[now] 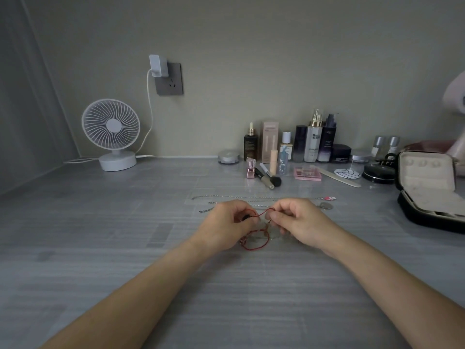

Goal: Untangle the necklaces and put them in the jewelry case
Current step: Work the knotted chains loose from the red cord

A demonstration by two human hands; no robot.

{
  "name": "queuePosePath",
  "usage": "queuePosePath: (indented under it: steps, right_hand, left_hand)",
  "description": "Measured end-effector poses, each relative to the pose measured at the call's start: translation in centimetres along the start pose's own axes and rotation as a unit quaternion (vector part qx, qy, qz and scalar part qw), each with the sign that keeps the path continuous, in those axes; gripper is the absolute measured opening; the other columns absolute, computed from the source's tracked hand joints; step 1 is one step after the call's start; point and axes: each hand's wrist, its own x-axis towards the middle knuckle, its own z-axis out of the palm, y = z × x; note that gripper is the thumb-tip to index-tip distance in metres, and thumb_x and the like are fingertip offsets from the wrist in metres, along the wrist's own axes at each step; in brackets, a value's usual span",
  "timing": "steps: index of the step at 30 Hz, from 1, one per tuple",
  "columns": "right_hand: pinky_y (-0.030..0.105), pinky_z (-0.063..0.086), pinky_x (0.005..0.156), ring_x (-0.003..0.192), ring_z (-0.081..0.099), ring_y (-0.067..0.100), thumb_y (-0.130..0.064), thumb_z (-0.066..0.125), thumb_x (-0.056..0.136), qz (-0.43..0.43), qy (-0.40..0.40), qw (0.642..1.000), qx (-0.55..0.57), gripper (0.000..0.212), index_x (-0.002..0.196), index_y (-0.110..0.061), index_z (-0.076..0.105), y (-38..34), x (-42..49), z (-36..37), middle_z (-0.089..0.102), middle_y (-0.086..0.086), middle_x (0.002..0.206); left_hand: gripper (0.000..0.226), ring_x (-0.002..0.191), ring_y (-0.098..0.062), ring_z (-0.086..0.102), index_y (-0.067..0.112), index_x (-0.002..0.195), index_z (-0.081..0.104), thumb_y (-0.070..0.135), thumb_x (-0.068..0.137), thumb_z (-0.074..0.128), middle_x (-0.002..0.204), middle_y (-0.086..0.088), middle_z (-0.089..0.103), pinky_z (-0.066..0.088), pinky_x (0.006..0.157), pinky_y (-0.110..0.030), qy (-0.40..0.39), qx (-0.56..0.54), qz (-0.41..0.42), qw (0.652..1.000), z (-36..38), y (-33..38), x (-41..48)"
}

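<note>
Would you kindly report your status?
Left hand and right hand pinch thin red cord necklace, tangled. Silver chain necklaces lie beyond. Black jewelry case open, right.

table [100,248]: grey wood-grain, slight sheen | chains [251,197]: silvery metal | jewelry case [425,212]: glossy black shell

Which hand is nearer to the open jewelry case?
Right. The right hand, pinching the red necklace, is left of the jewelry case; the left hand, pinching it too, is farther left.
</note>
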Motion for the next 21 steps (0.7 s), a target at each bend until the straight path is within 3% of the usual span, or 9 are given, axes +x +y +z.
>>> queuePosePath:
  steps: [2,5,9,11,17,21]
  right_hand:
    - [0.012,0.041,0.054,0.056,0.052,0.003,-0.014,0.056,0.09,-0.011,-0.01,1.0,-0.002,0.018,0.075,-0.023,0.059,0.0,0.0,0.3,0.059,-0.006,0.067]
    - [0.028,0.047,0.068,0.067,0.053,0.009,-0.018,0.067,0.082,-0.023,-0.034,0.999,-0.006,0.007,0.084,-0.023,0.062,0.2,0.0,0.6,0.061,-0.001,0.075]
    - [0.034,0.049,0.069,0.066,0.055,0.01,-0.02,0.069,0.079,-0.036,-0.008,0.998,-0.053,0.003,0.079,-0.02,0.066,0.6,0.2,1.1,0.062,-0.006,0.07]
    - [0.037,0.05,0.073,0.068,0.056,0.012,-0.017,0.064,0.082,-0.035,0.035,0.997,-0.053,0.004,0.079,-0.018,0.065,0.7,0.4,0.8,0.064,-0.001,0.074]
    - [0.024,0.046,0.071,0.066,0.056,0.006,-0.018,0.06,0.088,-0.023,0.076,0.997,0.012,0.013,0.076,-0.024,0.064,-0.1,-0.1,-0.6,0.064,-0.004,0.074]
    - [0.024,0.044,0.065,0.053,0.054,-0.001,-0.015,0.057,0.089,-0.005,0.067,0.996,0.054,0.013,0.078,-0.019,0.064,-0.3,-0.2,-0.5,0.061,-0.003,0.067]
  left_hand:
    - [0.02,0.051,0.002,0.045,0.028,0.069,0.06,0.015,0.083,0.065,0.062,0.008,0.056,0.039,0.056,-0.015,0.006,-0.019,0.0,1.0,0.1,0.0,0.1]
    - [0.022,0.063,-0.007,0.053,0.03,0.07,0.062,0.013,0.084,0.064,0.068,0.003,0.062,0.044,0.064,-0.023,0.004,-0.06,0.002,0.998,0.1,0.1,0.2]
    - [0.02,0.064,0.005,0.06,0.023,0.079,0.065,0.004,0.084,0.063,0.073,0.009,0.066,0.048,0.066,-0.012,-0.014,-0.106,0.0,0.994,0.1,0.3,0.1]
    - [0.02,0.064,0.004,0.06,0.021,0.085,0.064,0.001,0.083,0.062,0.075,0.006,0.066,0.05,0.068,-0.015,-0.008,-0.12,-0.019,0.993,0.0,0.2,0.2]
    - [0.019,0.077,-0.014,0.061,0.024,0.085,0.063,0.006,0.084,0.064,0.078,0.001,0.064,0.052,0.077,-0.031,-0.004,-0.061,-0.047,0.997,-0.4,-0.1,0.2]
    - [0.012,0.068,-0.007,0.056,0.021,0.088,0.064,0.011,0.082,0.066,0.075,0.004,0.062,0.048,0.07,-0.024,-0.009,-0.065,-0.039,0.997,-0.1,0.2,0.0]
